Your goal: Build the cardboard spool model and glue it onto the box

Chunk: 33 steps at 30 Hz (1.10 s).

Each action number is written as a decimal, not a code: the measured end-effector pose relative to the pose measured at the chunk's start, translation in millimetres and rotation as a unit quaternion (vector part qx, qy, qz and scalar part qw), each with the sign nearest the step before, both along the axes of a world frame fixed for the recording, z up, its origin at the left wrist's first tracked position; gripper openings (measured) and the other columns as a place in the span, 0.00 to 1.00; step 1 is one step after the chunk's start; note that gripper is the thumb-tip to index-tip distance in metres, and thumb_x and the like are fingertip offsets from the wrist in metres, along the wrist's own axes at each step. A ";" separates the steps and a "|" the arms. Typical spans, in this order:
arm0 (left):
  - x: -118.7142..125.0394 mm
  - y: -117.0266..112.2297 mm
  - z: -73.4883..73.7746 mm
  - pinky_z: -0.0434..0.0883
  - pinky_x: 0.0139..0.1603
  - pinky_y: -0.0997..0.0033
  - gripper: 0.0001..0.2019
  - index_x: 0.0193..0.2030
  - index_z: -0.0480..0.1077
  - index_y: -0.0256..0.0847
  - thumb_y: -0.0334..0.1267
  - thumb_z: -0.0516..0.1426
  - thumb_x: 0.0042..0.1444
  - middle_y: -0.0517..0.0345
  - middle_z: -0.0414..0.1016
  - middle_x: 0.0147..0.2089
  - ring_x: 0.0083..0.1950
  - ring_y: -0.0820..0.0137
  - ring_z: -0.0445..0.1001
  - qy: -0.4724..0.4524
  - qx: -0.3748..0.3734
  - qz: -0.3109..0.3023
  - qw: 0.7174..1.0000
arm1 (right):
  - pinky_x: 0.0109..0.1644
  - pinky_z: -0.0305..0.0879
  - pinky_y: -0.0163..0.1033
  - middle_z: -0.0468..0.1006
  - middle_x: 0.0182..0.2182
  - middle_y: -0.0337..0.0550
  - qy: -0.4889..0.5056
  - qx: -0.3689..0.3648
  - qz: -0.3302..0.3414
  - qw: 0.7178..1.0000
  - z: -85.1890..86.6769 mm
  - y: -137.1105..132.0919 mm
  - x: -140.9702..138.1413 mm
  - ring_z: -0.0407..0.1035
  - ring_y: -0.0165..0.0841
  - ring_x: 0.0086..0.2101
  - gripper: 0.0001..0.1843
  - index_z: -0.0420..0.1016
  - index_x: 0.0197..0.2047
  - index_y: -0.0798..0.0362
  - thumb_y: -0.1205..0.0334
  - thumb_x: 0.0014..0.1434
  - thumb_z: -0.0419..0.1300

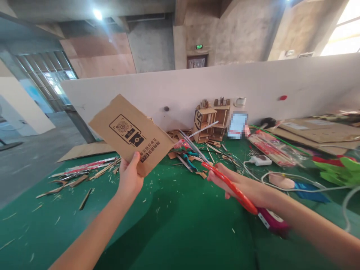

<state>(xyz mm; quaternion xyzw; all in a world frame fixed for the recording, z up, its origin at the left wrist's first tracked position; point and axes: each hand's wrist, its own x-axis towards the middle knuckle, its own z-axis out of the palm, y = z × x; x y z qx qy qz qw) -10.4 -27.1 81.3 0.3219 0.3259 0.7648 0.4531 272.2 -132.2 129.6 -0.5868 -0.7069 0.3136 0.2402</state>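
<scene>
My left hand (129,176) grips a flat piece of brown cardboard (149,137) by its lower edge, thumb on the printed face with its black code and lettering. The sheet is tilted and held above the green table. In my right hand (225,180) is a pair of scissors (230,187) with red-orange handles. Their two blades are spread apart and point away from me, to the upper left, near the cardboard's right corner. Whether a blade touches the cardboard I cannot tell. Beyond the blades stands a small cardboard shelf model (209,122) with several compartments.
Cardboard scraps and strips (81,180) litter the green table (168,232). Teal-handled pliers (191,159) lie mid-table. To the right are a white charger (260,160) with cables, a green plastic item (340,170) and stacked cardboard (317,131). A white partition (140,90) borders the back.
</scene>
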 end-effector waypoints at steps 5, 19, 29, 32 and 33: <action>-5.0 1.1 0.9 0.76 0.51 0.62 0.15 0.47 0.73 0.50 0.34 0.64 0.53 0.60 0.78 0.52 0.49 0.68 0.77 0.001 0.002 -0.004 1.000 | 0.26 0.58 0.36 0.64 0.23 0.32 0.040 -0.055 0.052 0.996 -18.9 10.4 -6.9 0.58 0.28 0.24 0.22 0.53 0.31 0.48 0.39 0.58 0.54; 2.5 -7.1 -8.0 0.74 0.55 0.61 0.20 0.51 0.71 0.49 0.38 0.67 0.50 0.58 0.77 0.54 0.52 0.67 0.76 0.025 0.004 -0.053 0.998 | 0.28 0.59 0.35 0.62 0.27 0.32 0.087 -0.030 0.081 0.993 -41.5 22.2 -22.3 0.56 0.26 0.26 0.22 0.48 0.31 0.47 0.38 0.63 0.46; 1.6 -7.4 -10.5 0.73 0.55 0.61 0.21 0.51 0.71 0.50 0.39 0.66 0.50 0.58 0.77 0.53 0.52 0.67 0.76 0.036 0.012 -0.068 0.997 | 0.29 0.54 0.39 0.69 0.23 0.38 -0.122 0.120 0.037 0.985 -53.7 28.6 -22.4 0.63 0.33 0.24 0.19 0.53 0.31 0.48 0.43 0.66 0.43; 1.2 -8.2 -9.9 0.73 0.55 0.60 0.21 0.51 0.71 0.50 0.39 0.67 0.50 0.58 0.77 0.53 0.52 0.67 0.76 0.033 0.005 -0.070 0.997 | 0.30 0.54 0.39 0.70 0.24 0.41 -0.151 0.132 0.031 0.979 -56.3 27.5 -22.9 0.66 0.36 0.26 0.18 0.54 0.32 0.48 0.45 0.67 0.42; 0.9 -8.0 -10.1 0.74 0.55 0.59 0.21 0.51 0.70 0.50 0.39 0.67 0.50 0.58 0.77 0.53 0.52 0.66 0.76 0.033 0.000 -0.072 0.997 | 0.30 0.54 0.39 0.71 0.24 0.41 -0.155 0.132 0.028 0.979 -57.7 27.4 -22.9 0.67 0.36 0.26 0.18 0.54 0.32 0.48 0.45 0.67 0.42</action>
